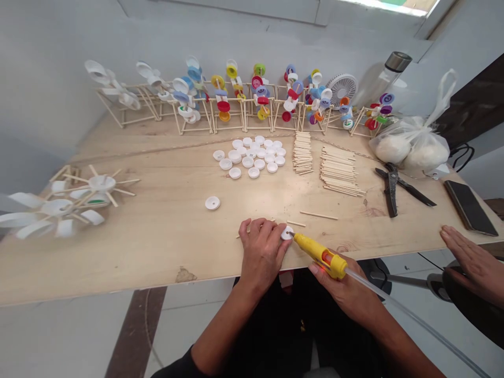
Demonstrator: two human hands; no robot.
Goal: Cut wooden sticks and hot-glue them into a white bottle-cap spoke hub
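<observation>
Near the table's front edge, my left hand (262,249) is closed on a white bottle cap (286,234), pressing it against the wood. A small hole shows in the cap. My right hand (350,286) grips a yellow hot glue gun (319,254), its nozzle at the cap's hole and a long clear glue stick (386,296) running out of its back. Thin wooden sticks lie beside my left hand, one stick (296,223) partly behind the cap. Another stick (318,215) lies farther right. A single white cap (212,203) with a hole rests to the left.
Several white caps (254,172) and stick bundles (340,170) lie mid-table. Wooden frames with coloured cap wheels (260,100) line the wall. White-petalled stick wheels (59,207) sit left. Pliers (391,189), a plastic bag (409,142), a phone (470,207) and another person's hand (472,257) are right.
</observation>
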